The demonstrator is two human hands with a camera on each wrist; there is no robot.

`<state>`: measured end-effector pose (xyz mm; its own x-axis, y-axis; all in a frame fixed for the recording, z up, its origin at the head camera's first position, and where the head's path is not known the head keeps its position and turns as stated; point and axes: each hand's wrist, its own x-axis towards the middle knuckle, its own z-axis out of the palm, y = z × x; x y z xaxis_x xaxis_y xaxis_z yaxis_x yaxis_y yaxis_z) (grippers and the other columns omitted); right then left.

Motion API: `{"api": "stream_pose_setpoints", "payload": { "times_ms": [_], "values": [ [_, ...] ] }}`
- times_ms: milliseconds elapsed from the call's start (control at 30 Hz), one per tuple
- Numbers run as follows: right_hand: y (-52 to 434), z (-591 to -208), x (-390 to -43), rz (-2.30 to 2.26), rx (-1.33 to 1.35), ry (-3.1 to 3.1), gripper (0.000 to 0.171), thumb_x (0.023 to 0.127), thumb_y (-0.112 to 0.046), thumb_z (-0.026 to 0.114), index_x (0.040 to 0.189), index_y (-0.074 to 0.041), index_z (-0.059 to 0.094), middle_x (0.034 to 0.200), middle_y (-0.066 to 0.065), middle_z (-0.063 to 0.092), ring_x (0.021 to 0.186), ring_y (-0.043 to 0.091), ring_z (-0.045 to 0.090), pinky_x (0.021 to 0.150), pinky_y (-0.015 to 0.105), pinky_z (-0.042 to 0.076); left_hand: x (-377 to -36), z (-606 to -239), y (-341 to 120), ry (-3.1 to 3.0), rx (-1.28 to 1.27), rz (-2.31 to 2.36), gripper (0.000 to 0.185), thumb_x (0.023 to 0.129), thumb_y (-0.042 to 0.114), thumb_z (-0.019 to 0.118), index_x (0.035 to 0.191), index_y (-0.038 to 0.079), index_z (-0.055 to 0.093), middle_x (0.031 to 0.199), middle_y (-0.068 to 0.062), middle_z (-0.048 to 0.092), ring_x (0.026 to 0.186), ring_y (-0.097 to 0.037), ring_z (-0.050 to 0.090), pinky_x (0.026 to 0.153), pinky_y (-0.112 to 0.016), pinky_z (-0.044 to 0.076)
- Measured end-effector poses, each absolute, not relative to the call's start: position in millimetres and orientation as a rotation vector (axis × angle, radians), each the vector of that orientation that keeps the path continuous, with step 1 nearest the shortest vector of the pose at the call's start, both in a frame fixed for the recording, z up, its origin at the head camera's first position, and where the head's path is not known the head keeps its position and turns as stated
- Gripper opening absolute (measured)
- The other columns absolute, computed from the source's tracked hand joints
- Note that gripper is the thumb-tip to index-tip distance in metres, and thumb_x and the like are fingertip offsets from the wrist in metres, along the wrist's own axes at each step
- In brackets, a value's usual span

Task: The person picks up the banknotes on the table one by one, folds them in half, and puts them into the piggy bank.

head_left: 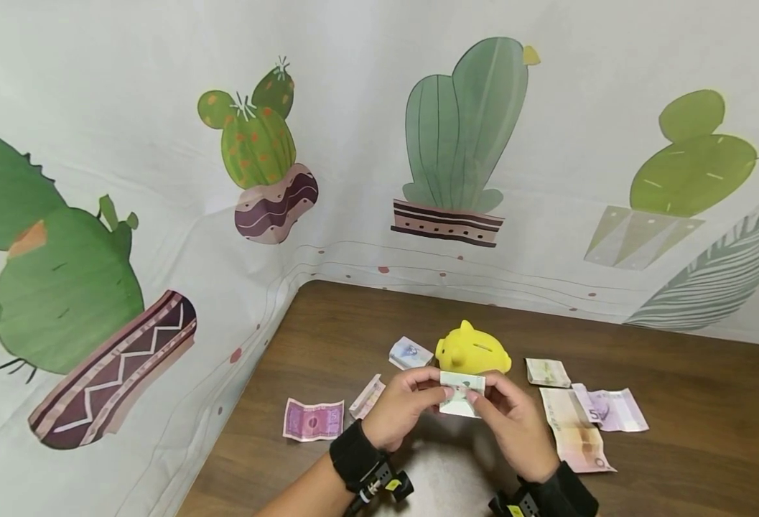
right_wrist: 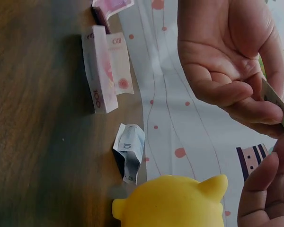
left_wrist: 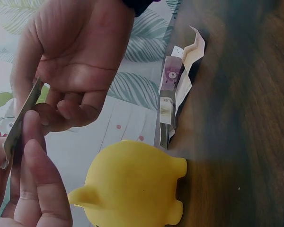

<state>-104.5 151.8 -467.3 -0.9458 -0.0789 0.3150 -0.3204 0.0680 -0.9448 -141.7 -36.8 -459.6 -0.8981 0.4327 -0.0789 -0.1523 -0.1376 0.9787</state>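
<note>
A small folded banknote [head_left: 462, 408], pale green and white, is held up between both hands over the table, just in front of a yellow piggy bank [head_left: 479, 352]. My left hand [head_left: 400, 408] pinches its left end, thumb on the near face and fingers behind. At the right end, my right hand [head_left: 518, 429] grips it the same way. The wrist views show the note [left_wrist: 22, 113] edge-on and tilted. The piggy bank stands upright, its slot showing on top; the hands overlap its lower front in the head view.
Left of the piggy bank lie a folded blue note [head_left: 410, 353], a folded pinkish 100 note [head_left: 368, 396] and a purple note [head_left: 313, 420]. To its right are a folded greenish note [head_left: 547, 372], a long beige note [head_left: 576, 431] and a light purple note [head_left: 618, 411]. A cactus-print cloth [head_left: 353, 143] hangs behind.
</note>
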Motion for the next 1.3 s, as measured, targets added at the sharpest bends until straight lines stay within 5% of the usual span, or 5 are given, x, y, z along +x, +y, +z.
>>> {"api": "stream_pose_setpoints", "payload": {
  "times_ms": [433, 667, 900, 1300],
  "values": [
    [155.9, -470.2, -107.2, 1.934, 0.481, -2.135, 0.017, 0.096, 0.009, 0.057, 0.108, 0.002, 0.067, 0.105, -0.005, 0.065, 0.092, 0.003, 0.061, 0.075, 0.018, 0.052, -143.1, -458.4, -38.1, 1.691, 0.328, 2.109, 0.03, 0.097, 0.006, 0.057, 0.122, -0.009, 0.065, 0.103, -0.002, 0.069, 0.082, -0.011, 0.067, 0.072, -0.025, 0.058],
    [158.1, -473.7, -109.3, 1.877, 0.509, -2.124, 0.023, 0.095, 0.013, 0.054, 0.107, 0.002, 0.07, 0.107, 0.003, 0.065, 0.096, 0.004, 0.063, 0.075, 0.021, 0.056, -142.5, -458.4, -37.6, 1.644, 0.358, 2.085, 0.038, 0.106, 0.022, 0.046, 0.124, -0.008, 0.062, 0.096, -0.006, 0.073, 0.075, -0.012, 0.072, 0.068, -0.026, 0.057],
    [156.6, -472.2, -107.2, 1.835, 0.508, -2.136, 0.026, 0.095, 0.013, 0.055, 0.107, -0.002, 0.072, 0.105, 0.006, 0.064, 0.093, 0.005, 0.063, 0.072, 0.026, 0.058, -139.9, -458.7, -37.2, 1.619, 0.394, 2.012, 0.039, 0.104, 0.026, 0.052, 0.124, -0.007, 0.059, 0.102, -0.005, 0.074, 0.076, -0.011, 0.072, 0.062, -0.025, 0.058],
    [154.7, -474.0, -106.2, 1.783, 0.575, -2.177, 0.032, 0.094, 0.008, 0.061, 0.123, -0.004, 0.068, 0.113, 0.007, 0.061, 0.099, 0.005, 0.055, 0.081, 0.014, 0.049, -141.2, -458.7, -38.4, 1.659, 0.387, 1.987, 0.034, 0.102, 0.019, 0.058, 0.122, -0.008, 0.06, 0.102, -0.002, 0.071, 0.075, -0.012, 0.071, 0.065, -0.024, 0.057]
  ]
}}
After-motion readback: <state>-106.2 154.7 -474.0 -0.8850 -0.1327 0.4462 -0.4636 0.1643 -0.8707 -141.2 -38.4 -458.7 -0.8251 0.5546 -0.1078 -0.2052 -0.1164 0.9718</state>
